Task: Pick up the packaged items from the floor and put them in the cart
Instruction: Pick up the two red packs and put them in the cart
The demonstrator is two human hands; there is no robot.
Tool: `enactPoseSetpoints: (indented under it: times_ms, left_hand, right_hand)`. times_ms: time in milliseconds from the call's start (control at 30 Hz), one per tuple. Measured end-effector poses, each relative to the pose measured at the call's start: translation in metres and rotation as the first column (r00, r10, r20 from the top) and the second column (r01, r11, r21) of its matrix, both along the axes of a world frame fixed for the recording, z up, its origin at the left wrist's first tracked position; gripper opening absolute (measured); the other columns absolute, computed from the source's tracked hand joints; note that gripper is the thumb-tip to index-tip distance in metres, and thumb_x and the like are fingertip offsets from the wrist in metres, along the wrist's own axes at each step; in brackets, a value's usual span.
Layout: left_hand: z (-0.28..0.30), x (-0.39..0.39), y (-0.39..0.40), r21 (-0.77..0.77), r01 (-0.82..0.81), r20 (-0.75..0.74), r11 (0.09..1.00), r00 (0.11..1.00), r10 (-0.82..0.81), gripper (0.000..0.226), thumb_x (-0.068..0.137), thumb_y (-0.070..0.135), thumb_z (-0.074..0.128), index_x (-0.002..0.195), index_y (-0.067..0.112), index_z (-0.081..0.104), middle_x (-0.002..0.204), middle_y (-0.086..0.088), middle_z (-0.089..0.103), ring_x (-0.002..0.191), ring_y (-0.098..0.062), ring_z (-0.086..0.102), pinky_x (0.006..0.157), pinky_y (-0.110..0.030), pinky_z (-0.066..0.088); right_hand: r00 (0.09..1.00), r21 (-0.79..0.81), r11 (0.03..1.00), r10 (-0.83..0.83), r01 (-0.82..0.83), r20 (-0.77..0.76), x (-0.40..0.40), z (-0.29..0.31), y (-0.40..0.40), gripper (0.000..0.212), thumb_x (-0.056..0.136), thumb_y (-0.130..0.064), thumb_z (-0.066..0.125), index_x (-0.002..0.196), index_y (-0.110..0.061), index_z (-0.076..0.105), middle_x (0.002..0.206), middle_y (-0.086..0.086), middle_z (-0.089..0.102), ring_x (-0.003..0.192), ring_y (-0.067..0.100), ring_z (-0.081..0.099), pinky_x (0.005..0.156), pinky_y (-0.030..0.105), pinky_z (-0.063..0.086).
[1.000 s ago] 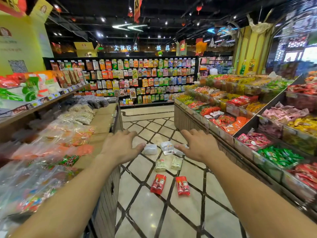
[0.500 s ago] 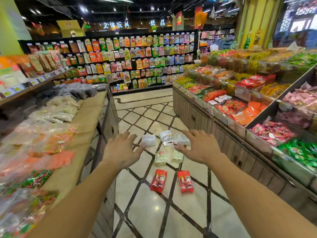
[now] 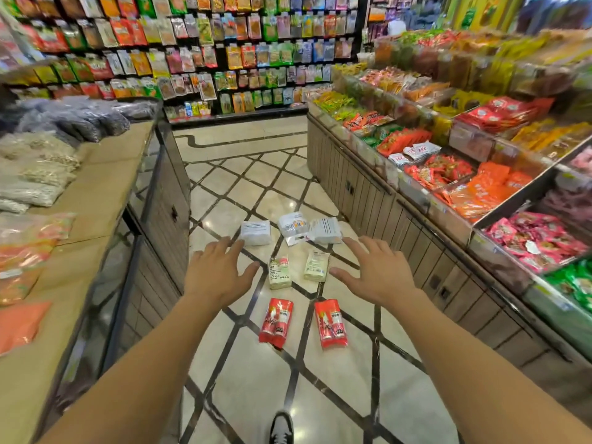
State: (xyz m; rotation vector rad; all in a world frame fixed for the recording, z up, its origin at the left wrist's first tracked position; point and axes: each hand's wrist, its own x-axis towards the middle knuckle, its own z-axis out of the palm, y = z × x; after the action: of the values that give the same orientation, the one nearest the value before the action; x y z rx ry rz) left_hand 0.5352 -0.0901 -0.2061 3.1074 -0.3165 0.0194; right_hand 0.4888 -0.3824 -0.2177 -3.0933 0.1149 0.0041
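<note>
While both hands, left (image 3: 215,274) and right (image 3: 375,274), hover open and empty, the reach begins; next, a grip on the red plastic packets (image 3: 276,322).

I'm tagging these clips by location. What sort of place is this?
A snack aisle in a shop, likely a supermarket: a back wall of hanging snack packets, open bins of wrapped sweets on the right, and bagged goods on a counter to the left.

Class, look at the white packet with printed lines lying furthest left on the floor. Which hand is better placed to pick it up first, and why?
The left hand. Its open fingers reach just below the left white packet, while the right hand hovers across the aisle, nearer the right white packet.
</note>
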Motion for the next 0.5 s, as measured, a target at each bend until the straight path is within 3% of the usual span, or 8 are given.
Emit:
enactPoseSetpoints:
  times_ms: [267, 500]
  left_hand:
    - [-0.062, 0.179, -0.034, 0.001, 0.074, -0.136, 0.997, 0.988, -0.073, 0.081, 0.091, 0.07, 0.026, 0.152, 0.022, 0.049, 0.158, -0.007, 0.049, 0.143, -0.03, 0.044, 0.11, -0.047, 0.04]
    - [-0.129, 0.279, -0.052, -0.036, 0.039, -0.298, 0.999, 0.953, -0.048, 0.106, 0.076, 0.077, -0.002, 0.159, 0.025, 0.038, 0.158, -0.007, 0.049, 0.143, -0.031, 0.045, 0.112, -0.046, 0.04]
  right_hand:
    - [0.987, 0.008, 0.996, -0.088, 0.09, -0.134, 0.145, -0.05, -0.013, 0.087, 0.094, -0.084, 0.029, 0.167, -0.039, 0.015, 0.172, 0.003, 0.03, 0.156, 0.029, 0.029, 0.12, 0.053, 0.036]
    - [0.963, 0.072, 0.991, -0.092, 0.114, -0.252, 0.248, -0.118, -0.029, 0.087, 0.095, -0.084, 0.027, 0.167, -0.038, 0.013, 0.174, 0.003, 0.025, 0.158, 0.03, 0.027, 0.121, 0.049, 0.035]
